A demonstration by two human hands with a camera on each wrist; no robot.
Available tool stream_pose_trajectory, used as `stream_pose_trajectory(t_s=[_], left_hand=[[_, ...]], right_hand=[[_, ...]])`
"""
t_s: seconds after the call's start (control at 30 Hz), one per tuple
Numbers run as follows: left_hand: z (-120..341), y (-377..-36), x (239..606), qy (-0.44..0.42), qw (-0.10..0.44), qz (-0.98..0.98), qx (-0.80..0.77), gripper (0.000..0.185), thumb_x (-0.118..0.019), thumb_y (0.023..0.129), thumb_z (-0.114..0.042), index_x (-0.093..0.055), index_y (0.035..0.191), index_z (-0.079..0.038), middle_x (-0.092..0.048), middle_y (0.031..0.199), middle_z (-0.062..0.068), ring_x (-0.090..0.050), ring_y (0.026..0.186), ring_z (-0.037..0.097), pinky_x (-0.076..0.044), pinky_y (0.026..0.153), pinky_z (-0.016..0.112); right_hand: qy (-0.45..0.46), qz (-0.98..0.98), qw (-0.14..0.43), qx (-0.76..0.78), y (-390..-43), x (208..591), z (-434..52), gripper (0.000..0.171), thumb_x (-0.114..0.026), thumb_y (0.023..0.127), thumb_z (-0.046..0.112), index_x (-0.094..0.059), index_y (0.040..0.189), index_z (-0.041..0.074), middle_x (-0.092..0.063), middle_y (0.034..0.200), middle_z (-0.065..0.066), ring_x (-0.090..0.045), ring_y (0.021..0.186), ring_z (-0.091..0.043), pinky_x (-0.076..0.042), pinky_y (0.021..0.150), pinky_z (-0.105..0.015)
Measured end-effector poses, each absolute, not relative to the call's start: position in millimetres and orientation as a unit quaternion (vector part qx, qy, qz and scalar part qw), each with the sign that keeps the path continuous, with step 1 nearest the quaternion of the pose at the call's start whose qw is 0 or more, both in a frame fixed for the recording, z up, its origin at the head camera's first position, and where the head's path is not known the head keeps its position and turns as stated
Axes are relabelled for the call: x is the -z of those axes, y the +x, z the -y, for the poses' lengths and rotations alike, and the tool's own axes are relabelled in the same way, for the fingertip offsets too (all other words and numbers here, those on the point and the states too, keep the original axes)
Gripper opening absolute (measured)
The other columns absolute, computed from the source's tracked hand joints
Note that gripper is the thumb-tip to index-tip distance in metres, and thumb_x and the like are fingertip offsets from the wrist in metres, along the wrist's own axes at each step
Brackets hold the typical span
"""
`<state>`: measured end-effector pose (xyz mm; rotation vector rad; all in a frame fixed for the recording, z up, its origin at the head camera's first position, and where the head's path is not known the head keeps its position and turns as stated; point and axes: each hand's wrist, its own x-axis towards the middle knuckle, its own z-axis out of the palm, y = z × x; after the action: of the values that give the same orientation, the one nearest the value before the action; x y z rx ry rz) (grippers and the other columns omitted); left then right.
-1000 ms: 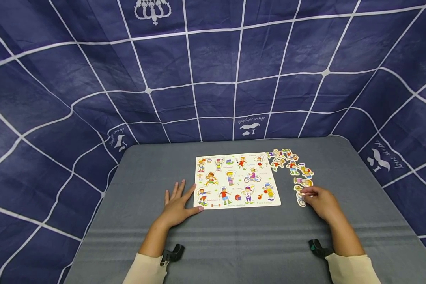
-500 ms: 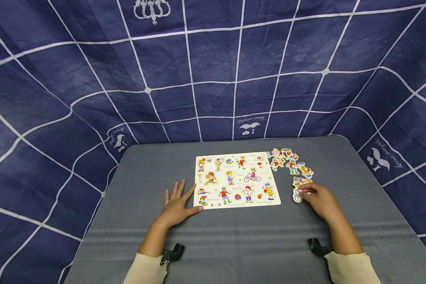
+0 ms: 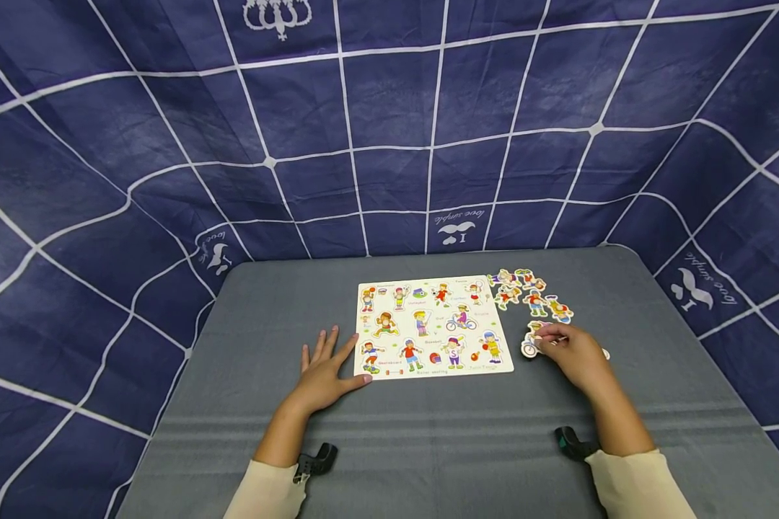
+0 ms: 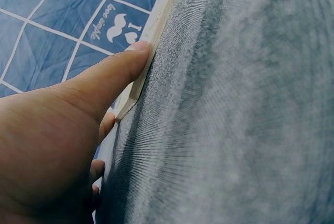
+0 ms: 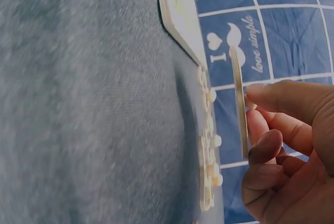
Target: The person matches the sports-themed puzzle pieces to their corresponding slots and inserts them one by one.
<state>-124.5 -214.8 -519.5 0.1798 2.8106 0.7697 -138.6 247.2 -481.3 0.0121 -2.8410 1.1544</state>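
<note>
While left hand (image 3: 325, 375) rests flat against puzzle board (image 3: 433, 328), right hand (image 3: 574, 355) pinches cyclist piece (image 3: 531, 344).

- A table covered in grey felt-like fabric (image 3: 441, 432) is seen, its far corners rounded.
- The table is enclosed behind and on both sides by a dark navy cloth backdrop crossed by a white grid of lines (image 3: 389, 130).
- White moustache emblems with script lettering (image 3: 457, 227) are printed on the cloth near the table's far edge.
- Even, soft lighting is cast throughout.
</note>
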Motion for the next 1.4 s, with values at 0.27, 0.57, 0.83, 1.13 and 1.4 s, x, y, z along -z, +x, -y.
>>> stream_pose_trajectory(t_s=[0.27, 0.57, 0.83, 1.13, 1.4], left_hand=[[215, -124, 517, 0.060, 0.109, -0.957, -0.261, 0.095, -0.070, 0.083, -0.069, -0.029, 0.161, -0.031, -0.003, 0.172, 0.012, 0.007, 0.159, 0.039, 0.012, 0.121, 0.067], [215, -124, 518, 0.059, 0.111, -0.957, -0.262, 0.095, -0.070, 0.083, -0.069, -0.029, 0.161, -0.032, -0.003, 0.172, 0.011, 0.007, 0.159, 0.038, 0.012, 0.121, 0.067], [215, -124, 519, 0.060, 0.111, -0.958, -0.259, 0.096, -0.069, 0.083, -0.070, -0.027, 0.161, -0.033, -0.002, 0.172, 0.011, 0.007, 0.159, 0.038, 0.012, 0.121, 0.067], [215, -123, 519, 0.058, 0.110, -0.958, -0.259, 0.096, -0.069, 0.083, -0.069, -0.028, 0.161, -0.032, -0.002, 0.172, 0.011, 0.007, 0.159, 0.038, 0.012, 0.121, 0.067], [214, -123, 517, 0.062, 0.106, -0.957, -0.261, 0.095, -0.070, 0.083, -0.068, -0.029, 0.160, -0.032, -0.003, 0.172, 0.012, 0.006, 0.159, 0.038, 0.011, 0.121, 0.068]], right_hand=[[0.006, 0.922, 0.037, -0.384, -145, 480, -238, 0.017, -0.073, 0.092, 0.016, -0.075, 0.102, 0.003, -0.070, 0.086, -0.009, -0.048, 0.061, -0.002, -0.040, 0.055, -0.025], [0.021, 0.919, 0.037, -0.392, -150, 479, -225, 0.017, -0.072, 0.092, 0.017, -0.075, 0.102, 0.004, -0.070, 0.086, -0.007, -0.048, 0.061, -0.003, -0.041, 0.055, -0.024], [0.028, 0.921, 0.039, -0.386, -156, 476, -212, 0.015, -0.072, 0.092, 0.019, -0.075, 0.102, 0.006, -0.068, 0.087, -0.007, -0.050, 0.065, -0.006, -0.040, 0.058, -0.023], [0.041, 0.919, 0.033, -0.390, -165, 478, -197, 0.013, -0.074, 0.092, 0.017, -0.075, 0.100, 0.006, -0.068, 0.087, -0.008, -0.048, 0.066, -0.008, -0.039, 0.057, -0.024], [0.040, 0.919, 0.016, -0.392, -173, 478, -187, 0.012, -0.073, 0.092, 0.016, -0.074, 0.099, 0.007, -0.065, 0.083, -0.007, -0.048, 0.066, -0.012, -0.039, 0.057, -0.025]])
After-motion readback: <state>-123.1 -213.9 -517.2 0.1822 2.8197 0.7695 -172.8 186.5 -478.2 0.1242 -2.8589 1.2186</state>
